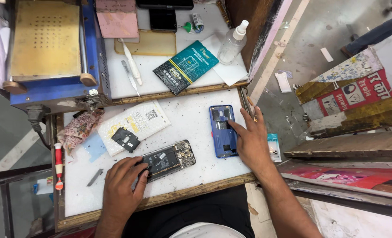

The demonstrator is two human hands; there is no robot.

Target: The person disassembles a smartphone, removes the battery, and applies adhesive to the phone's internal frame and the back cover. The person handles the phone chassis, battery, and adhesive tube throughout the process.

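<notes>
An opened phone with its circuit board and battery showing lies on the white work surface. My left hand rests on its near end, fingers gripping its edge. My right hand lies flat at the right, fingertips pressing on a blue phone back cover that lies inner side up. A small black inner cover piece sits on a white packet left of the opened phone.
A red-handled screwdriver lies at the left edge, a small grey blade beside it. On the upper shelf are a blue heating machine, a dark green packet, a clear spray bottle, tweezers and a pink cloth.
</notes>
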